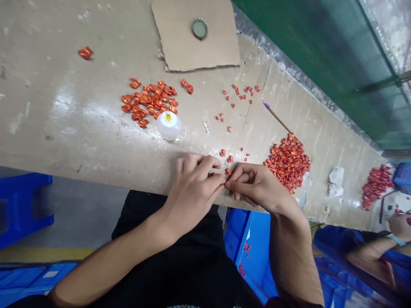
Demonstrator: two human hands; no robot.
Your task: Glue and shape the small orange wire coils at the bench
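Observation:
My left hand (196, 186) and my right hand (257, 182) meet at the table's near edge, fingertips together. A small orange-red piece (224, 183) is pinched between their thumbs and forefingers, mostly covered by them. Just beyond the fingers lie a few shiny orange-red moulded pieces (230, 158), with tiny red bits (245, 159) beside them. To the right of my right hand is a big heap of orange-red pieces (288, 161). A white squeeze bottle (168, 125) with a yellow tip stands beyond my left hand, beside a looser group of larger orange pieces (150, 100).
A cardboard sheet (180, 47) with a bottle cap (199, 28) on it lies at the back. A thin purple-tipped stick (278, 116) touches the heap. Blue bins (257, 248) stand below the table edge. At far right a co-worker's hand (400, 226) is near another red pile (377, 185).

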